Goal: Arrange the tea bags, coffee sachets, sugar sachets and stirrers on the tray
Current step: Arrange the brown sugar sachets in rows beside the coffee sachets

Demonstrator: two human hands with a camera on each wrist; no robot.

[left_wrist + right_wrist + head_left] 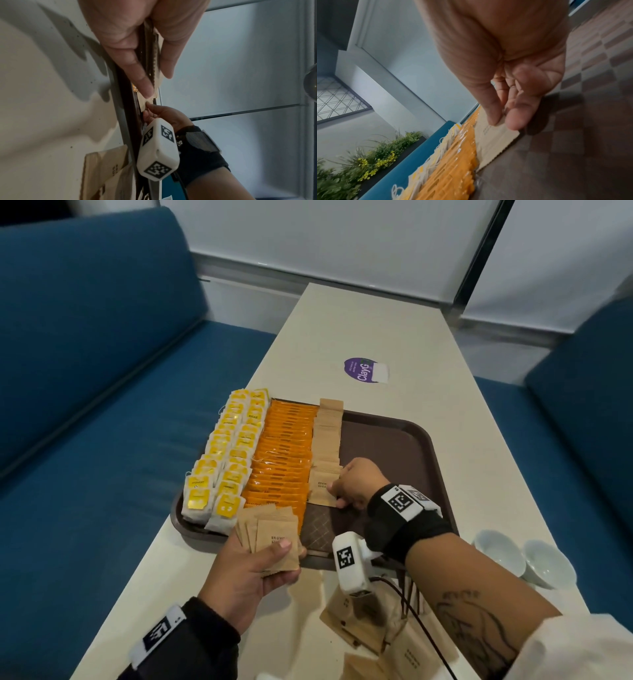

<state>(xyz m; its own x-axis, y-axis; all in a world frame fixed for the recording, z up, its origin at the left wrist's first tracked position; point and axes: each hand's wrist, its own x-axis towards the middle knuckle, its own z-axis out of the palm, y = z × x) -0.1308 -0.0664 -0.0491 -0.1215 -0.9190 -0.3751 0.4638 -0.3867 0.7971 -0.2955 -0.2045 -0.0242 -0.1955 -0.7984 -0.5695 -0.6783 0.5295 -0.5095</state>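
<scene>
Cream table (394, 337) between blue benches (85, 354)

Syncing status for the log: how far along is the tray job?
Done: tea bags and orange coffee sachets fill their rows on the brown tray. In hand: the right hand pinches a brown sugar sachet at the near end of the sugar row; the left hand holds a fan of sugar sachets. Left: loose sugar sachets on the table; the tray's right part is bare, with no stirrers on it.
</scene>
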